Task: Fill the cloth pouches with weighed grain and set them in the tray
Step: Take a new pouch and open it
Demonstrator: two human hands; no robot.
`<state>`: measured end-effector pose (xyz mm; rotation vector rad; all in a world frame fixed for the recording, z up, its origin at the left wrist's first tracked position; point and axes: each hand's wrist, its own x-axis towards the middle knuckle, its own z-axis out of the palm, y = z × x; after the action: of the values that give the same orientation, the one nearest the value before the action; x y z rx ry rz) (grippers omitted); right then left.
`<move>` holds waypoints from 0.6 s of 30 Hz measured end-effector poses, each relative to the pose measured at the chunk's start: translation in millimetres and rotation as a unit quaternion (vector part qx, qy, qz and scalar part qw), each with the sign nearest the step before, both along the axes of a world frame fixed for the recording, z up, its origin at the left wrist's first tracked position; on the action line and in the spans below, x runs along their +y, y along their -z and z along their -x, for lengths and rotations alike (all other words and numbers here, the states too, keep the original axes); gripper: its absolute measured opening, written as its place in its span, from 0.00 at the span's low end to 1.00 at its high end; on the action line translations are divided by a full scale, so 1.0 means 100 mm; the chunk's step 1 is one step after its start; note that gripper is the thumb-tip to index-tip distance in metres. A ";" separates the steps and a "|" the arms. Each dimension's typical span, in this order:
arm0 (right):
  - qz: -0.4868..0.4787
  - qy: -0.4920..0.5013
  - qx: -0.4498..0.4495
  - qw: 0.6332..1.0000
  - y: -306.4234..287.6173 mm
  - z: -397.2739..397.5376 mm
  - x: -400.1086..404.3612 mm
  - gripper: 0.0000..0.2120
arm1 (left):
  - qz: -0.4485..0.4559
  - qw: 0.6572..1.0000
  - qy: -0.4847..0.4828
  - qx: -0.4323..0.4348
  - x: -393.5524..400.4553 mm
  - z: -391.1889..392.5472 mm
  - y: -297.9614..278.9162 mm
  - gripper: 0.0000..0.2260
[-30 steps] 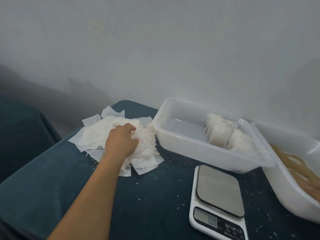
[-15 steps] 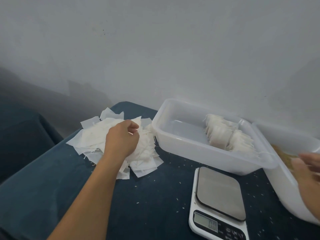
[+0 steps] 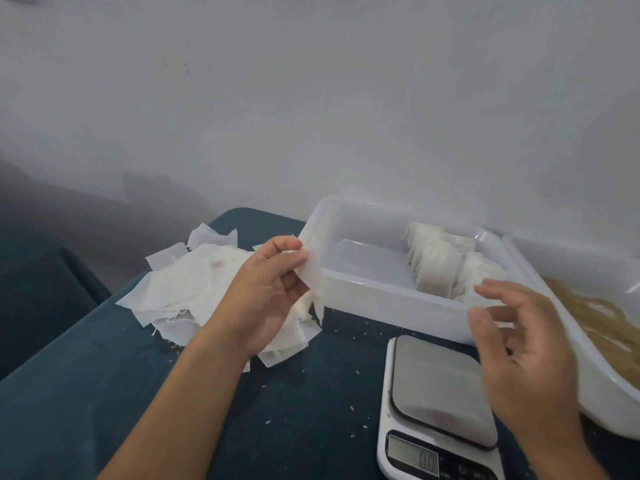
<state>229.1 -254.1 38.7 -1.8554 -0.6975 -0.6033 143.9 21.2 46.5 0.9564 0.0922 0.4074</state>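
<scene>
My left hand [image 3: 266, 289] pinching one empty cloth pouch [image 3: 311, 271] above the pile [image 3: 194, 285], my right hand [image 3: 519, 344] loose-fingered over the scale [image 3: 440, 393], holding nothing, tray [image 3: 381, 292] behind

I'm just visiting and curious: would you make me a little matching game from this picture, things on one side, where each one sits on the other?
Things:
1. empty pouch
2. filled pouches
3. scale
4. grain

Places:
A. in the white tub at the far right
B. pinched in the left hand
C. standing in the clear tray
D. on the dark cloth, nearest the camera

Pairs: 1-B, 2-C, 3-D, 4-A
</scene>
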 end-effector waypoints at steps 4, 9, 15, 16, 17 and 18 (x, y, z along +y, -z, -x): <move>0.014 -0.078 0.115 0.990 0.19 0.08 0.02 0.07 | 0.017 0.991 0.128 -0.018 -0.28 0.02 -0.01 0.05; 0.018 -0.210 0.280 0.937 0.16 0.13 -0.03 0.13 | 0.065 0.974 0.217 -0.014 -0.64 0.01 0.05 0.06; -0.004 -0.226 0.334 0.915 0.13 0.08 -0.11 0.14 | 0.037 0.979 0.197 0.022 -0.87 -0.06 0.15 0.05; -0.004 -0.225 0.333 0.916 0.14 0.08 -0.12 0.10 | 0.038 0.982 0.186 0.023 -0.87 -0.07 0.16 0.05; -0.002 -0.225 0.329 0.917 0.15 0.07 -0.12 0.07 | 0.039 0.984 0.173 0.022 -0.85 -0.09 0.17 0.05; -0.003 -0.222 0.324 0.920 0.16 0.07 -0.12 0.05 | 0.036 0.987 0.157 0.024 -0.84 -0.10 0.19 0.06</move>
<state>222.1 -266.0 22.8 -1.6639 -0.6254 0.3020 154.0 -62.5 27.7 0.8919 -0.0005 0.0901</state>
